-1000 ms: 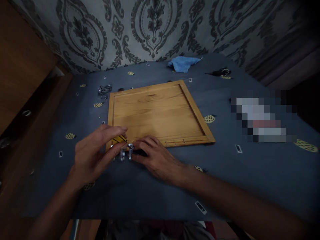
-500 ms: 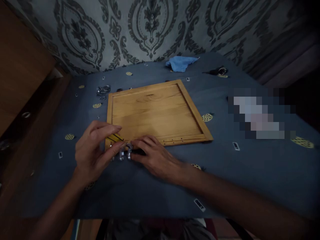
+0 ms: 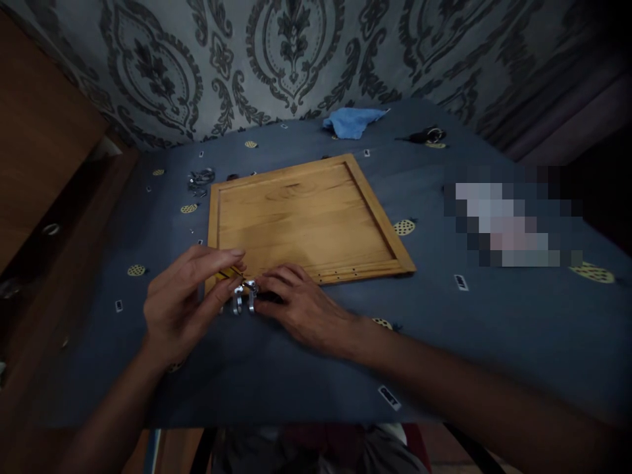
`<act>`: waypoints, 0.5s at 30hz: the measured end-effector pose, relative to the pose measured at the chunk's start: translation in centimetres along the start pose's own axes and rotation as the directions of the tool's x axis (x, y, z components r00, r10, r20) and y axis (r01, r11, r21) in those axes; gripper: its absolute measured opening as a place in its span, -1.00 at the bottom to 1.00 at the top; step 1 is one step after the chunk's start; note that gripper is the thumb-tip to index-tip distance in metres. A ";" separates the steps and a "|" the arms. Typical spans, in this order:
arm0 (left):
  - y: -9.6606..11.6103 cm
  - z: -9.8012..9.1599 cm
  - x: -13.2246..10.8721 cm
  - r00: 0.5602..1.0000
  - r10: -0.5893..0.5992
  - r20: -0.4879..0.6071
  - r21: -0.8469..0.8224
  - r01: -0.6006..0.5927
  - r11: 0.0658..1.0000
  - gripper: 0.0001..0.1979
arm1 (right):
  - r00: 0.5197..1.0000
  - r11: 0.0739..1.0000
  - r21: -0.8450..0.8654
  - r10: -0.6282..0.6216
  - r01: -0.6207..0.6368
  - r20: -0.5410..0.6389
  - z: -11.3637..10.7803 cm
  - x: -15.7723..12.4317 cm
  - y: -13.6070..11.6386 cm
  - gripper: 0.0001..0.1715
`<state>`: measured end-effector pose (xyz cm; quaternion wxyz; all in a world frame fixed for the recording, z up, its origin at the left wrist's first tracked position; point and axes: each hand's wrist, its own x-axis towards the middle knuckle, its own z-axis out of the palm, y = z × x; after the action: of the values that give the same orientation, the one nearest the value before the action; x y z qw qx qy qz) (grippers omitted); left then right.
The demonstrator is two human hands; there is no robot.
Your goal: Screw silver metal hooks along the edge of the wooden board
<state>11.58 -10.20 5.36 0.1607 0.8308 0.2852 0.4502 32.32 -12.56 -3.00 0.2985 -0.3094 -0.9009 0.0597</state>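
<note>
A blue-grey, cloth-covered surface [image 3: 306, 388] carries everything, its far edge running along the patterned wall [image 3: 222, 59]. Left of its middle lies a framed wooden panel [image 3: 296, 217], flat and slightly skewed to the near edge, with small dark holes along its near rail. Both hands work near the panel's near-left corner. Toward the surface's right edge lies an item [image 3: 501, 224] too blurred to name; near the far edge are a crumpled blue cloth [image 3: 353, 123] and a black object [image 3: 427, 135]. A small heap of metal parts [image 3: 201, 178] sits just beyond the panel's far-left corner.

The left hand [image 3: 180, 306] pinches a yellow-handled tool [image 3: 228, 272] between thumb and fingers, its dark end close to the shiny metal fittings [image 3: 252, 301] at the panel's near edge. The right hand [image 3: 306, 309] bends its fingers against them from the other side; whether it grips or only steadies them cannot be told.

Over the last half second less of the yellow handle shows, as if the left fingers have rolled or resettled on it. Panel and fittings keep their places together, so the work appears to remain at this one spot.
</note>
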 end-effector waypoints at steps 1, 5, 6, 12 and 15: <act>-0.2 0.0 -0.1 1.000 -0.004 -0.007 -0.020 0.003 1.000 -0.51 | 1.000 1.000 0.001 0.000 0.000 0.001 0.0 0.0 0.0 -0.80; -0.8 0.3 -0.2 0.997 -0.006 -0.082 0.008 0.007 1.000 -0.54 | 1.000 1.000 0.003 -0.003 0.003 0.019 -0.1 0.0 0.0 -0.76; -0.8 0.4 -0.1 0.994 0.002 -0.106 0.047 0.003 0.999 -0.54 | 1.000 1.000 0.003 -0.004 0.004 0.018 -0.1 0.0 0.0 -0.76; 0.3 0.2 0.5 0.995 -0.026 -0.101 0.134 0.039 0.990 -0.57 | 1.000 1.000 0.025 0.002 -0.003 0.023 -0.3 0.0 -0.1 -0.74; 0.6 -0.1 0.7 0.997 -0.033 -0.066 0.127 0.042 0.991 -0.56 | 0.999 0.999 0.030 0.013 -0.014 0.037 -0.3 0.1 -0.1 -0.73</act>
<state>12.00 -10.24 6.20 0.1062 0.8191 0.3341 0.4540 32.42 -12.59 -2.70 0.2863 -0.3096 -0.9031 0.0809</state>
